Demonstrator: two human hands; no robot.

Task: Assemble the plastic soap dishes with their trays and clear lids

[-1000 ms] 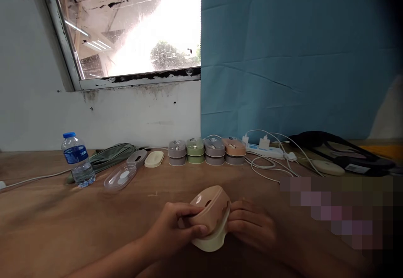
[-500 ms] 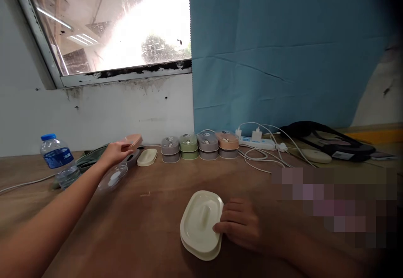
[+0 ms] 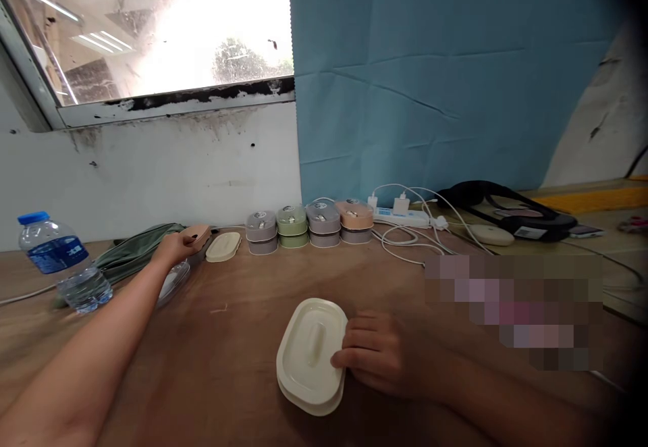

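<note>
At the far left of the table, my left hand [image 3: 175, 250] has its fingers closed on a peach lid [image 3: 199, 234]. That lid rests on or just over a grey container [image 3: 198, 256], mostly hidden behind the hand. In front of it lies a clear plastic cover [image 3: 173, 283], partly behind my forearm. Nearer to me stands a cream lunch box [image 3: 304, 352] with a raised ridge on top. My right hand [image 3: 372, 354] grips its right edge, thumb on the top and fingers curled at the side.
A cream lid [image 3: 223, 247] lies beside the grey container. Several stacked boxes, such as a green one [image 3: 292, 226], line the wall. A water bottle [image 3: 65, 261] and green cloth bag [image 3: 136, 252] are at left; a power strip [image 3: 402, 217] with cables and a black strap-like item [image 3: 506, 211] at right.
My left hand has lowered the peach lid toward the grey container. The right hand keeps its hold on the cream lunch box. The whole view has shifted slightly.
</note>
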